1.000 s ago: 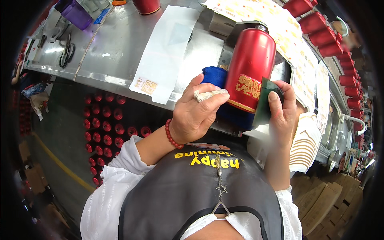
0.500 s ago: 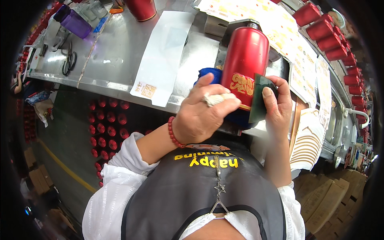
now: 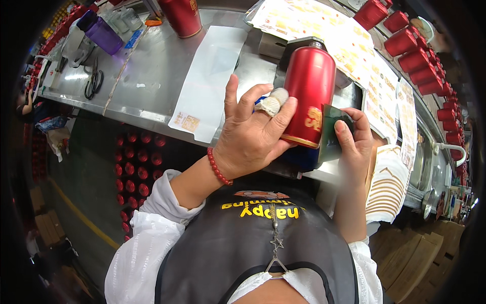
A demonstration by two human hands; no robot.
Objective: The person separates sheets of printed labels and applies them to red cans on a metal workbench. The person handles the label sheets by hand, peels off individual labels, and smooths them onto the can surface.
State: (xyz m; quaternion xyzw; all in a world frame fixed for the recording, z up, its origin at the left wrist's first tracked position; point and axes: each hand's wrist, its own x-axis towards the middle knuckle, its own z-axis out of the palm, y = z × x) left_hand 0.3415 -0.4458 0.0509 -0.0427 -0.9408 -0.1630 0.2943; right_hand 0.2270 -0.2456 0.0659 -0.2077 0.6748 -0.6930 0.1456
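A red bottle (image 3: 310, 86) with a dark neck lies in front of me on a low support padded with blue cloth (image 3: 302, 161). Part of a gold decoration (image 3: 313, 119) shows on its right side near the base. My left hand (image 3: 250, 124) has its fingers spread, with thumb and index finger against the bottle's left side. Knitted off-white finger covers (image 3: 268, 106) sit on one or two of its fingers. Between thumb and fingers, my right hand (image 3: 357, 137) pinches a dark green translucent plastic sheet (image 3: 330, 133); its edge meets the bottle's right side by the decoration.
On the metal table, a white backing sheet (image 3: 210, 76) bears a small gold transfer. Farther left are black scissors (image 3: 94, 81) and a purple bottle (image 3: 101, 33). Another red bottle (image 3: 181, 17) stands behind. Printed gold transfer sheets (image 3: 314, 25) cover the right side, beside curved brown-striped sheets (image 3: 387, 187).
The bottle has turned, carrying its gold decoration rightward toward the green sheet. My left hand's fingers have spread from a closer curl and now touch the bottle's side. My right hand keeps its pinch.
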